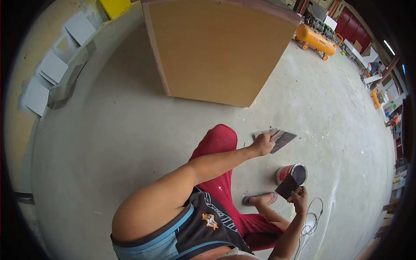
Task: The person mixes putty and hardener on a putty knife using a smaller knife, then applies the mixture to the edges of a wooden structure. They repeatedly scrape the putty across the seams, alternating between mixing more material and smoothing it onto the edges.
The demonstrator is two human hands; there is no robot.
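My left hand [262,145] is closed around a flat grey plate [284,139] with dark smears, held above the floor. A second grey flat piece [259,132] shows partly behind that hand. Lower right, my right hand [299,198] grips a dark, thin flat blade [287,187], its upper corner overlapping the near rim of an open tin in view. This tin [283,173] has a red and white label and stands on the floor between my hands, with dark contents.
A large brown panelled box [216,52] stands ahead. White panels [36,96] lean along the left wall. A cable [308,227] lies right of my foot. An orange compressor [318,40] stands at upper right; a person [373,67] is farther off.
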